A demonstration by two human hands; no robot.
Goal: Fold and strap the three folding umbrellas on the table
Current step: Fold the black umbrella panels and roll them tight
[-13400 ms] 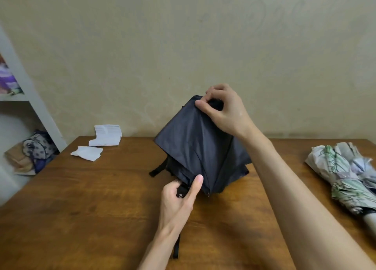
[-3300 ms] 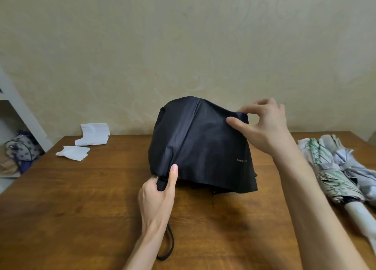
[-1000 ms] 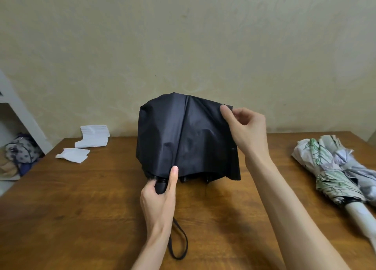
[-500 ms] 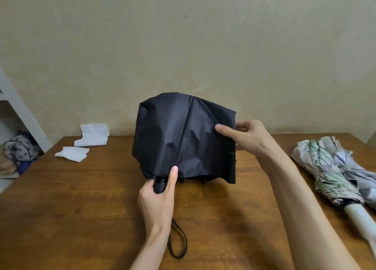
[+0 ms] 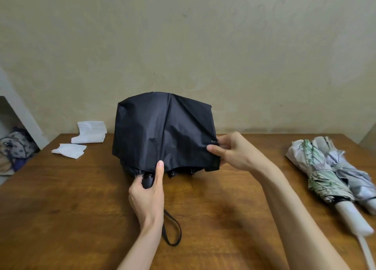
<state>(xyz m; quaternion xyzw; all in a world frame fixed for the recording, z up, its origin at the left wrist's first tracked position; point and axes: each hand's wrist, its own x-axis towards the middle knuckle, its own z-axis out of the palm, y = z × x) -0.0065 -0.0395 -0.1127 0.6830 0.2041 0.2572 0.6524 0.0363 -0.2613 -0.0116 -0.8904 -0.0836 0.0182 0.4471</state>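
- At the middle of the brown wooden tabletop (image 5: 61,208), the short black handle (image 5: 148,181) of the black fabric folding umbrella (image 5: 162,131) is gripped by the left hand (image 5: 147,196). The fingers are curled round the handle and the thumb is laid straight up against the canopy's lower hem.
- A fold at the canopy's right edge is pinched between thumb and fingers of the right hand (image 5: 236,153), just beside small pale lettering on the cloth.
- The umbrella is held upright over the tabletop, handle down. Its canopy hangs loose and boxy, and rib tips show beneath the hem. A black wrist loop (image 5: 173,229) trails from the handle past the left wrist onto the wood.
- The step in hand is judged to be the gathering of the black canopy's panels into pleats. Rolling and strapping are not yet reached.
- The next move is judged to call for each loose panel to be pulled flat and laid one way round the shaft, with the handle steadied. The closure strap must then be found; it is not visible here.
- Well apart at the right edge lie a white umbrella with green leaf print and white handle (image 5: 319,168) and, touching it, a pale grey umbrella (image 5: 354,178). Both look rumpled, and whether they are strapped cannot be told.
- At the far left a white paper stack (image 5: 89,132) is seen.
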